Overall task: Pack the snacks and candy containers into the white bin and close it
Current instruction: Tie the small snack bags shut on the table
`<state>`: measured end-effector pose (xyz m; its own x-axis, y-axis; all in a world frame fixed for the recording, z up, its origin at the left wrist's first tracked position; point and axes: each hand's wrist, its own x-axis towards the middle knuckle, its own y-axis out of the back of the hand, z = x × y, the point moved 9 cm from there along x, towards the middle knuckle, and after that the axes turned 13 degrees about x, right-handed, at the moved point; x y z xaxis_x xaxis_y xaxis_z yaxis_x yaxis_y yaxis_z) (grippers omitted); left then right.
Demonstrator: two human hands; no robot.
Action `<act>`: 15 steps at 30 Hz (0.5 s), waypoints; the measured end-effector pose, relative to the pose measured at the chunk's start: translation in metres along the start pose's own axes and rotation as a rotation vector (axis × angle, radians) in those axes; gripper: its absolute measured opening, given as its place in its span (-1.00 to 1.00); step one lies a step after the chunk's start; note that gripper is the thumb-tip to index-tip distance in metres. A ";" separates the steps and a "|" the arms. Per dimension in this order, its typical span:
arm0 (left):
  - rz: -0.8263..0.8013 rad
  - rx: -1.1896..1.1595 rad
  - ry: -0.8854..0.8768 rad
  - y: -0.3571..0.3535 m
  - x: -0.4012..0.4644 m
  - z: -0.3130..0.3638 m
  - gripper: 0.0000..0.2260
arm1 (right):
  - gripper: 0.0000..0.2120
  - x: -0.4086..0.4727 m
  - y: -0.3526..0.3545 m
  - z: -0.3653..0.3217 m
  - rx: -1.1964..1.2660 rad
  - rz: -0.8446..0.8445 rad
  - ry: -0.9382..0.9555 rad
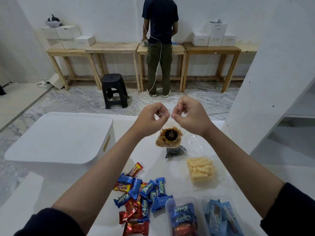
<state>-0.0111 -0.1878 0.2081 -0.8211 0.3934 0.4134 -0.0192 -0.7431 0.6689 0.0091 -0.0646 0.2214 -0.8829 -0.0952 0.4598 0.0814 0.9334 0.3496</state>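
Observation:
My left hand (153, 118) and my right hand (189, 114) are raised over the white table (153, 160), fingertips pinched close together on the clear top of the Pang Pang snack bag (168, 137). The bag of brown snacks hangs just below them. Under it lies a small dark packet (175, 151). A clear bag of yellow stick snacks (201, 171) lies to the right. Several loose Kalpa and Beng-beng bars (138, 195) are piled near me. Two clear candy containers (182, 217) (221, 218) stand at the front edge. The white bin (59, 138) sits at the left with its lid on.
Beyond the table is marble floor with a black stool (115, 91). A person (159, 46) stands with their back to me at a row of wooden tables (110, 48) carrying white boxes. A white shelf unit (272, 74) rises at the right.

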 end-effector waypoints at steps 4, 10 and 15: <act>-0.011 0.035 -0.024 -0.001 0.000 0.000 -0.94 | -0.63 0.000 -0.004 0.001 -0.034 -0.034 0.017; 0.019 0.015 -0.032 0.000 0.001 -0.003 -0.94 | -0.71 0.002 -0.004 0.001 -0.048 -0.034 0.019; 0.021 -0.213 0.143 0.007 0.001 -0.029 -0.88 | -0.65 0.003 0.001 0.003 0.053 -0.043 -0.054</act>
<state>-0.0284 -0.2078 0.1952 -0.8948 0.3071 0.3242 -0.1082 -0.8535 0.5098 0.0049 -0.0634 0.2208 -0.9088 -0.1179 0.4003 0.0198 0.9460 0.3236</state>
